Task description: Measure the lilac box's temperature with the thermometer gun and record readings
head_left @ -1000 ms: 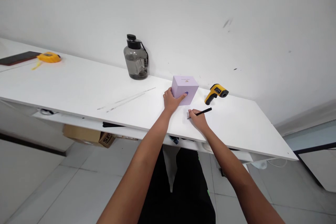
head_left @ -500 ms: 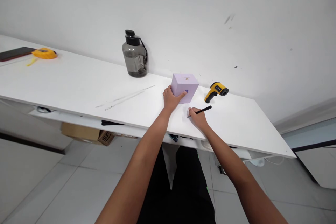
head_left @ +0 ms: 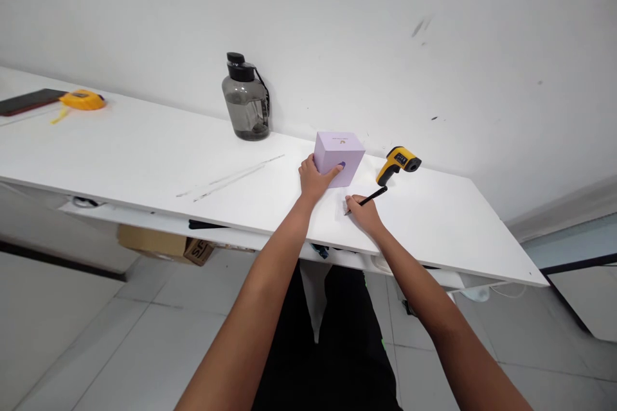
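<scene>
My left hand [head_left: 315, 180] grips the left side of a light purple box [head_left: 344, 160], its thumb across the front face. The box stands on the white table [head_left: 144, 148]. Just in front of it, my right hand [head_left: 364, 212] holds a black pen [head_left: 375, 196] in a writing grip, the tip down at a small pale slip [head_left: 341, 210] that looks like paper. Any marks on the slip are too small to make out. To the right of the box stands a yellow and black infrared thermometer [head_left: 399, 162].
A grey water bottle [head_left: 247, 106] with a black lid stands by the wall. At the far left lie an orange tape measure [head_left: 83, 100] and a dark flat object [head_left: 29, 101]. Below the tabletop is a cardboard box [head_left: 154, 244]. Dark streaks [head_left: 236, 178] mark the table.
The view has shifted slightly. Both hands keep their places, the left on the box and the right with the pen at the slip.
</scene>
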`<state>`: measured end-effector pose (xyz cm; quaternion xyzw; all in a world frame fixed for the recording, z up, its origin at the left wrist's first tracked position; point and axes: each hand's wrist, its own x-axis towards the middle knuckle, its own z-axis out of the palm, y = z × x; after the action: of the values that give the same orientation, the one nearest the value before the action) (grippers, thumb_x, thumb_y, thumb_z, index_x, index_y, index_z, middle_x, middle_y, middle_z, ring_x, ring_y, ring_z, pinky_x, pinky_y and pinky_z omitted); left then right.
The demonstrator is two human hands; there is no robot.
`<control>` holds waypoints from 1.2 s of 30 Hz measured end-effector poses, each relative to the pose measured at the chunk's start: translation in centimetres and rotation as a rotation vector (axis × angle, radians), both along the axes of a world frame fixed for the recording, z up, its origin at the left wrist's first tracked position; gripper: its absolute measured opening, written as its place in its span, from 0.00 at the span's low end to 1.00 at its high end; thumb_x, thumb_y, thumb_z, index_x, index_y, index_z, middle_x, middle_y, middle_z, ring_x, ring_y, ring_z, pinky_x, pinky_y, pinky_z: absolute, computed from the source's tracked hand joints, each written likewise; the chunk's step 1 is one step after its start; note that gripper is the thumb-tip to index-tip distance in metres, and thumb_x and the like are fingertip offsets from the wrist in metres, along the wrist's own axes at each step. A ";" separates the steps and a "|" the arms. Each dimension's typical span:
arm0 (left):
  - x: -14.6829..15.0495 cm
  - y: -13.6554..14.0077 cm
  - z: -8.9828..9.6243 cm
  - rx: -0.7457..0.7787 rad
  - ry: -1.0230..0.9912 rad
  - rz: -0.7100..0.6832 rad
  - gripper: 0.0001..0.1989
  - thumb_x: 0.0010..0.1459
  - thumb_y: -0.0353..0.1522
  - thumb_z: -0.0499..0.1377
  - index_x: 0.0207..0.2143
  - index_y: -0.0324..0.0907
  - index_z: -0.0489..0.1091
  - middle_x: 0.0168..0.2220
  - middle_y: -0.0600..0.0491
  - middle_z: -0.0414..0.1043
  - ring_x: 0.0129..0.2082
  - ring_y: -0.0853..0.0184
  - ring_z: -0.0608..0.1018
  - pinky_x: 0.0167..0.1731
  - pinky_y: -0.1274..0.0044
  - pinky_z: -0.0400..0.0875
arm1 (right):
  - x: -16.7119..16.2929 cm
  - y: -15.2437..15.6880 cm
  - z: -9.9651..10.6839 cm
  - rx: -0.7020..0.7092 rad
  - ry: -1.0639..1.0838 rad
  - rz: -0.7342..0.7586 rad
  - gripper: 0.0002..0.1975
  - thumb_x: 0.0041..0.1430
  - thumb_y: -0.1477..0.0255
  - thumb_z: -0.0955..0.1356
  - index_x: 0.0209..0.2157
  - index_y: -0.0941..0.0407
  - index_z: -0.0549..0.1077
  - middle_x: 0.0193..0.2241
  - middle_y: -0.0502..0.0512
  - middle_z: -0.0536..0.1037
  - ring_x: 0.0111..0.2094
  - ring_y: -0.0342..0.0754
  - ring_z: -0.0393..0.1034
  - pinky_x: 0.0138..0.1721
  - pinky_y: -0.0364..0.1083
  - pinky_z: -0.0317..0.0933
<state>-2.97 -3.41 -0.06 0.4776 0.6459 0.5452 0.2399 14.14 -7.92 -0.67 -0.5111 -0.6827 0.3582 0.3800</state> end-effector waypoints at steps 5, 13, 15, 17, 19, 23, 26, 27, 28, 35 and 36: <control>0.0 0.1 0.0 -0.006 0.013 0.007 0.46 0.44 0.56 0.67 0.61 0.47 0.58 0.61 0.41 0.60 0.63 0.47 0.61 0.61 0.60 0.59 | -0.1 0.0 0.1 0.019 0.011 -0.026 0.19 0.56 0.60 0.64 0.16 0.53 0.66 0.16 0.48 0.67 0.25 0.46 0.63 0.32 0.46 0.58; 0.0 0.1 -0.1 0.002 0.014 0.005 0.46 0.45 0.56 0.67 0.61 0.47 0.58 0.61 0.41 0.60 0.63 0.47 0.61 0.60 0.60 0.60 | 0.1 0.1 -0.1 0.050 0.052 -0.055 0.20 0.56 0.58 0.64 0.16 0.53 0.66 0.17 0.49 0.67 0.26 0.46 0.63 0.32 0.46 0.58; 0.1 0.1 -0.1 0.005 0.019 0.011 0.46 0.44 0.56 0.67 0.60 0.46 0.58 0.61 0.40 0.61 0.63 0.47 0.61 0.60 0.59 0.60 | 0.0 0.0 -0.1 0.043 0.034 -0.054 0.20 0.56 0.58 0.64 0.16 0.53 0.65 0.17 0.49 0.67 0.25 0.46 0.63 0.32 0.46 0.58; 0.1 0.1 0.0 0.004 0.020 0.017 0.46 0.44 0.57 0.67 0.60 0.46 0.58 0.61 0.40 0.61 0.64 0.46 0.61 0.60 0.59 0.60 | -0.1 0.0 0.0 0.038 0.018 -0.053 0.19 0.56 0.58 0.64 0.16 0.53 0.65 0.17 0.49 0.67 0.25 0.46 0.62 0.32 0.46 0.58; 0.1 0.0 0.1 -0.001 0.016 0.012 0.46 0.44 0.57 0.67 0.60 0.46 0.58 0.61 0.41 0.61 0.64 0.46 0.61 0.60 0.59 0.60 | -0.1 -0.1 0.1 0.043 0.017 -0.058 0.19 0.56 0.58 0.63 0.16 0.53 0.65 0.17 0.49 0.67 0.25 0.46 0.62 0.32 0.46 0.58; 0.1 -0.3 0.4 -0.007 0.000 -0.010 0.46 0.45 0.57 0.67 0.61 0.47 0.58 0.63 0.41 0.59 0.64 0.47 0.60 0.61 0.60 0.60 | -0.1 -0.2 0.3 0.055 0.009 -0.060 0.19 0.56 0.59 0.64 0.16 0.53 0.65 0.16 0.49 0.66 0.25 0.46 0.62 0.31 0.46 0.57; 0.2 -0.6 0.6 -0.014 -0.006 -0.014 0.46 0.46 0.57 0.66 0.61 0.47 0.57 0.63 0.41 0.59 0.64 0.47 0.60 0.61 0.60 0.60 | 0.0 -0.2 0.4 0.056 -0.009 -0.053 0.19 0.56 0.59 0.64 0.16 0.53 0.65 0.16 0.49 0.66 0.25 0.46 0.61 0.31 0.46 0.57; 0.2 -0.6 0.7 -0.017 -0.002 -0.012 0.46 0.46 0.57 0.66 0.61 0.47 0.57 0.63 0.42 0.59 0.64 0.47 0.60 0.61 0.60 0.60 | 0.0 -0.2 0.4 0.056 -0.010 -0.048 0.19 0.56 0.59 0.64 0.15 0.53 0.65 0.16 0.49 0.66 0.25 0.46 0.61 0.31 0.46 0.57; 0.2 -0.6 0.7 -0.020 0.004 -0.011 0.45 0.46 0.57 0.66 0.61 0.47 0.57 0.63 0.42 0.59 0.64 0.48 0.60 0.61 0.60 0.60 | -0.1 -0.2 0.4 0.056 -0.008 -0.043 0.19 0.55 0.59 0.64 0.15 0.53 0.65 0.16 0.49 0.66 0.25 0.46 0.61 0.31 0.46 0.57; 0.2 -0.5 0.5 -0.026 0.034 0.001 0.46 0.46 0.58 0.65 0.61 0.48 0.56 0.63 0.42 0.60 0.64 0.49 0.61 0.60 0.62 0.61 | -0.1 -0.1 0.2 0.070 0.013 -0.060 0.19 0.55 0.59 0.64 0.15 0.53 0.65 0.16 0.48 0.66 0.24 0.46 0.61 0.30 0.46 0.56; 0.2 -0.5 0.5 -0.025 0.034 0.002 0.46 0.46 0.57 0.65 0.61 0.48 0.56 0.62 0.42 0.60 0.64 0.49 0.61 0.60 0.62 0.61 | -0.1 -0.1 0.1 0.078 0.011 -0.053 0.19 0.55 0.59 0.64 0.15 0.53 0.65 0.16 0.48 0.66 0.24 0.46 0.61 0.30 0.46 0.56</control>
<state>-2.76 -3.88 0.44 0.4832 0.6569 0.5292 0.2344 14.08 -8.03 -0.57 -0.5119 -0.6801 0.3240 0.4129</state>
